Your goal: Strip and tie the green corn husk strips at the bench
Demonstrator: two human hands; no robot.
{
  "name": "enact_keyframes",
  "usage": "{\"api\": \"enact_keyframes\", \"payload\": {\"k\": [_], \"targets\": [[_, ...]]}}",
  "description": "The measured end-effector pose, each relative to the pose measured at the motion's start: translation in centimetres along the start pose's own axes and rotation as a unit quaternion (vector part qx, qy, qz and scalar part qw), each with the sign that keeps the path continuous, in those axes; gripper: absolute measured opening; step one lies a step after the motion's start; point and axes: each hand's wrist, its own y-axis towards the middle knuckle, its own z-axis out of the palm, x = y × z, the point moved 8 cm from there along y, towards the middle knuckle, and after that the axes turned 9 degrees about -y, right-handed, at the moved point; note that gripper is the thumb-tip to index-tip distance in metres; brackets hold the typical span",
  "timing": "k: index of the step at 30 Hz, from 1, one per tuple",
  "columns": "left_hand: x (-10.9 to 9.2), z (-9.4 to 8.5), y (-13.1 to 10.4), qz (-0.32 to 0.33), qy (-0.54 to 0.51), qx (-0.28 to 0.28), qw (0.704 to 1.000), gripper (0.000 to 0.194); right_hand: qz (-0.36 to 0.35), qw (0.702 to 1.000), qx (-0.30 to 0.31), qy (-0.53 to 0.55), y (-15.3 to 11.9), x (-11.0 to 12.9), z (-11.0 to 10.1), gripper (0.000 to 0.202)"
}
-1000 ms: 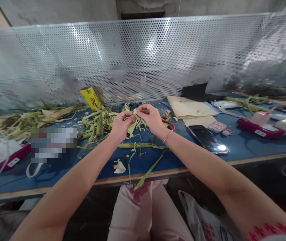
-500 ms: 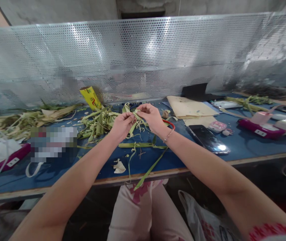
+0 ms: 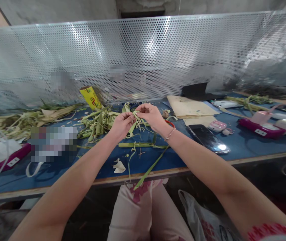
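Close together above the middle of the table, my left hand [image 3: 124,123] and my right hand [image 3: 150,115] pinch one small pale green plant piece [image 3: 134,114] between their fingertips. Both hands are closed; the fingers partly hide the piece. Just left lies a heap of light green stalks and leaf pieces [image 3: 99,124]. Below the hands, a long green stalk [image 3: 143,145] rests across the blue tabletop [image 3: 107,165]. A narrow green leaf [image 3: 149,170] hangs over the front edge, and a dry whitish scrap [image 3: 119,166] lies to its left.
Behind the table stands a perforated metal screen [image 3: 143,50]. A yellow tube [image 3: 91,97] leans near it. On the right are brown paper [image 3: 191,107], a black phone [image 3: 209,139], a pink case [image 3: 217,126] and a purple power strip [image 3: 260,128]. Dry leaves [image 3: 44,117] lie left.
My right hand has shifted very slightly at the fingertips. Both hands stay in nearly the same place, pinching the plant piece.
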Motion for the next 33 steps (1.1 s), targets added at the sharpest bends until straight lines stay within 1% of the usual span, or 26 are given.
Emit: {"api": "enact_keyframes", "payload": {"k": [4,6,10,14,18,21,24,26,29,33], "targets": [[0.19,0.23,-0.09,-0.024,-0.014,0.016,0.999,0.010,0.000,1.000,0.011,0.004,0.06,0.14,0.07,0.014],[0.12,0.18,-0.10,-0.024,-0.019,0.017,0.999,0.010,0.002,1.000,0.016,0.012,0.15,-0.07,0.17,0.016],[-0.20,-0.05,-0.11,-0.011,-0.020,0.000,1.000,0.013,0.007,0.999,0.019,0.031,0.25,-0.58,0.32,0.021],[-0.18,-0.25,-0.19,-0.016,-0.029,-0.026,0.999,0.016,0.014,0.998,0.027,0.054,0.16,-0.79,0.47,0.024],[-0.09,-0.35,-0.21,-0.019,-0.022,-0.029,0.999,0.015,0.022,0.997,0.043,0.064,0.09,-0.79,0.67,0.024],[0.02,-0.47,-0.18,-0.022,-0.012,-0.027,0.999,0.016,0.017,0.998,0.041,0.041,0.09,-0.60,0.61,0.025],[-0.10,-0.56,-0.19,-0.018,-0.014,-0.027,0.999,0.017,-0.007,1.000,0.021,0.008,0.11,-0.13,0.27,0.026],[-0.19,-0.52,-0.24,-0.019,-0.016,-0.025,0.999,0.015,-0.018,1.000,0.011,-0.017,0.10,0.04,0.12,0.024],[-0.23,-0.50,-0.36,-0.023,-0.016,-0.032,0.999,0.014,-0.017,0.998,0.008,-0.053,0.11,-0.11,0.07,0.019],[-0.31,-0.48,-0.38,-0.016,-0.025,-0.031,0.999,0.014,-0.022,0.997,-0.003,-0.074,0.14,-0.26,-0.10,0.015]]}}
